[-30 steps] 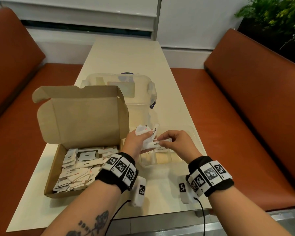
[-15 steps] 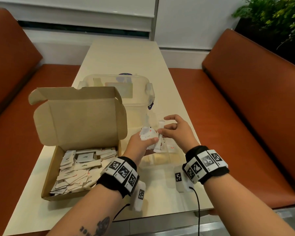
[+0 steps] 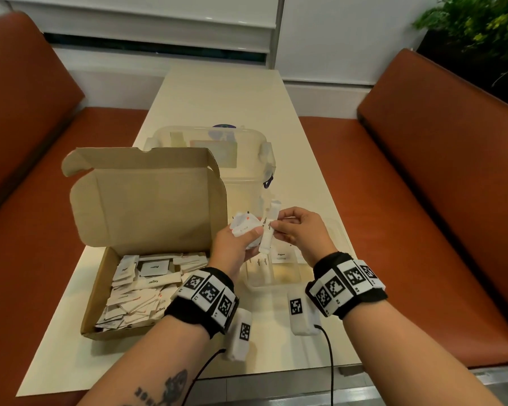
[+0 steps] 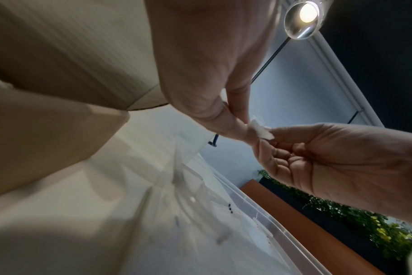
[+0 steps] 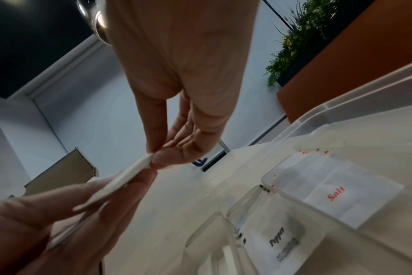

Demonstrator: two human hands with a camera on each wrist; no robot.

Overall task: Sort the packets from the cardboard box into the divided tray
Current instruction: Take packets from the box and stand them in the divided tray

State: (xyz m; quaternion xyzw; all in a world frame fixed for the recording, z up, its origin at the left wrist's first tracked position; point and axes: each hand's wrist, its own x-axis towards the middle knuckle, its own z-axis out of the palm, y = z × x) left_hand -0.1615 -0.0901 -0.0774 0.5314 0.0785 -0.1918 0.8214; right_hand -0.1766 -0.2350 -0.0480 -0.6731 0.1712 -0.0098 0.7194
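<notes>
Both hands up over the divided tray [image 3: 342,244], on the desk [image 3: 223,98] right of the cardboard box [image 3: 100,288]. Left hand [image 3: 232,244] fingers curled round a bunch of packets [image 3: 242,227]. Right hand [image 3: 302,232] thumb and forefinger pinch the sugar stick [image 3: 268,230], upright, touching the left thumb. Loose packets fill the box; salt and pepper packets lie in separate tray compartments.

The sugar stick [image 3: 268,230] pinched between both hands above the divided tray [image 3: 342,238] reads "Sugar"; in the tray a flat packet [image 5: 280,241] reads "Pepper", with an unreadable line beneath; beside it another packet [image 5: 336,193] reads "Salt" in red; left of the tray, in the cardboard box [image 3: 97,291], one packet [image 3: 154,267] reads "Pepper" and a stick [image 3: 159,280] reads "Sugar".
</notes>
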